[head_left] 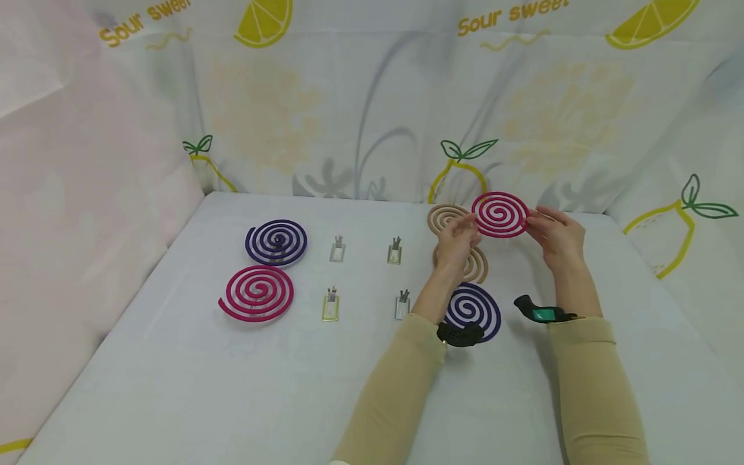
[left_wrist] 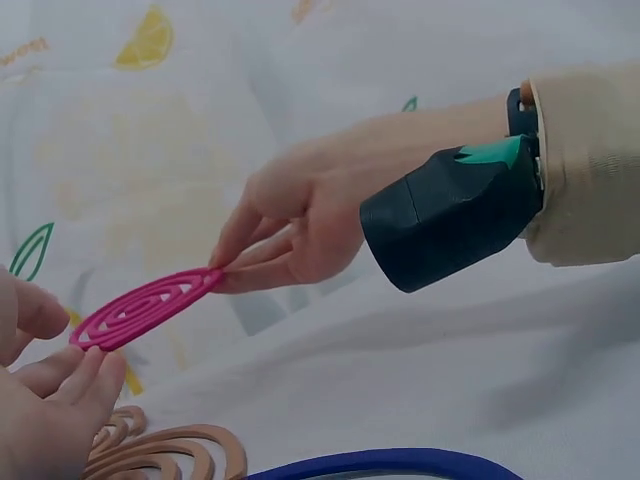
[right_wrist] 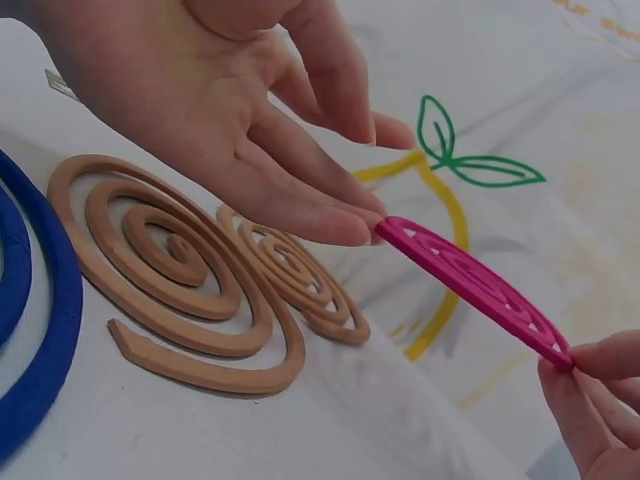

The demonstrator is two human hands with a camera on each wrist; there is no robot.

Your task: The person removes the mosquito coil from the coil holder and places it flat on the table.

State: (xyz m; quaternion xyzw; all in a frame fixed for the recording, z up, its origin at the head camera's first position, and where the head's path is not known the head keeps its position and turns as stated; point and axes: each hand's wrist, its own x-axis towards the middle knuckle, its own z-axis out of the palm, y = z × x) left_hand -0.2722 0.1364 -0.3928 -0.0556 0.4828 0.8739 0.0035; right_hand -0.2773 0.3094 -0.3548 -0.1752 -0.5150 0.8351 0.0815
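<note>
A white cloth backdrop [head_left: 349, 84] with lemon drawings stands behind a white table [head_left: 232, 387], and similar cloth walls flank it left and right. The pink coil [head_left: 500, 214] is up in the air over the table's far right part; seen from the head, it overlaps the back edge and the foot of the backdrop.

The right hand [head_left: 564, 239] pinches its right rim between thumb and fingers. The left hand [head_left: 456, 242] touches the opposite rim with its fingertips, the thumb held apart from the coil in both wrist views.

To the right of the right arm, white tabletop runs on to the right wall. A broad stretch of it also lies on the near left side, up to the left edge.

Below and left of the raised coil are the far beige coil [head_left: 437, 221] and the near beige coil [head_left: 478, 261], the left hand covering part of both. Nearer still lies the right blue coil [head_left: 471, 310], its left side and near rim partly behind the left arm and its wrist camera [head_left: 459, 334].

Left of these, four small metal stands [head_left: 330, 309] sit apart in two rows, the near right one just beside the left forearm. Beyond them are the left blue coil [head_left: 276, 242] and, just nearer, the second pink coil [head_left: 258, 294].
</note>
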